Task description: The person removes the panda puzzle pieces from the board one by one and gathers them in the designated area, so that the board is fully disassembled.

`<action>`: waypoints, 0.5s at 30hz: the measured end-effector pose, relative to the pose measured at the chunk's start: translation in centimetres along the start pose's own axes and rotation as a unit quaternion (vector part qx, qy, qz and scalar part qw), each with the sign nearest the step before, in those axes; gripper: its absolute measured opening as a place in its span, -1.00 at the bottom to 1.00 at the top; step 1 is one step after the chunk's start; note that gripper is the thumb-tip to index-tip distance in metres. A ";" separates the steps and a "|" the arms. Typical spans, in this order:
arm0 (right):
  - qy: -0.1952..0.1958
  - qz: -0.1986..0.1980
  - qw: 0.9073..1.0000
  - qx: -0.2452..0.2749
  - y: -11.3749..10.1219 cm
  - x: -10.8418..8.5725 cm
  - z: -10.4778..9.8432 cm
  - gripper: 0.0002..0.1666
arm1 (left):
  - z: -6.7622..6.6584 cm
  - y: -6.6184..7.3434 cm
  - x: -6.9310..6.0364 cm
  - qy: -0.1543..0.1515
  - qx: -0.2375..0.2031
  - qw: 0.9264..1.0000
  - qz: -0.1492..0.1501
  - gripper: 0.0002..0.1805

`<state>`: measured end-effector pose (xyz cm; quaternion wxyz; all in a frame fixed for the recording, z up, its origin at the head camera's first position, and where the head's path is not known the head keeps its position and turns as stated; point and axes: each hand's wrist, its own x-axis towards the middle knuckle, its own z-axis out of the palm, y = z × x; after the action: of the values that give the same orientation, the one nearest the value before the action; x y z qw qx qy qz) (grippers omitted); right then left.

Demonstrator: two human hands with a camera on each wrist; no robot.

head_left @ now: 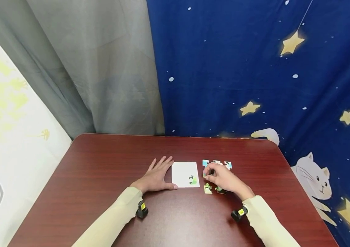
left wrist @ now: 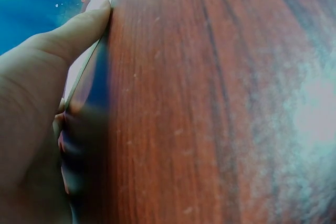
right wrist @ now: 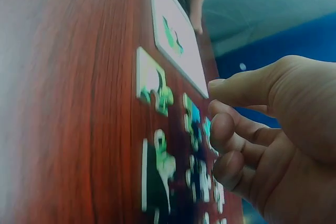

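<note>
A square white puzzle board (head_left: 181,173) lies on the table, with one green, white and black jigsaw piece (head_left: 192,179) at its lower right corner. My left hand (head_left: 156,180) is spread beside the board, its fingertips and thumb touching the left edge. Over the loose pieces to the board's right hovers my right hand (head_left: 225,179), fingers loosely bent. In the right wrist view, no piece shows between the thumb and fingers. Nearest the front lie a green-and-white piece (right wrist: 150,77) and a dark green piece (right wrist: 152,182). The hand partly hides several others.
Pieces with blue parts (head_left: 205,162) lie in the back row, another blue one (head_left: 228,165) at its right end. The reddish-brown wooden table (head_left: 100,164) extends around everything. Grey and blue curtains (head_left: 212,85) hang behind its far edge.
</note>
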<state>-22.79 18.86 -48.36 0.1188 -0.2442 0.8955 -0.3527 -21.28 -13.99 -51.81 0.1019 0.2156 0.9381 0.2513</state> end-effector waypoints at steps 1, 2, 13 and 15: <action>-0.003 -0.006 1.000 -0.005 -0.2 0.3 0.2 -0.91 | 0.0 0.0 0.0 0.002 -0.001 1.000 0.003 0.24; -0.006 -0.011 1.000 -0.009 -0.4 0.5 0.4 -0.90 | 0.1 0.0 0.0 0.002 0.000 1.000 0.003 0.24; -0.039 -0.009 0.998 -0.039 -1.8 2.4 1.8 -0.86 | 0.0 0.1 0.1 0.001 0.019 1.000 -0.008 0.25; -0.043 -0.010 0.998 -0.054 -1.9 2.7 2.0 -0.86 | 0.0 0.1 0.1 -0.001 0.019 1.000 -0.009 0.25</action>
<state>-23.63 15.10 -48.56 0.1397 -0.2743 0.9047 -0.2944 -21.32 -13.84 -51.77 0.1007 0.2093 0.9445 0.2324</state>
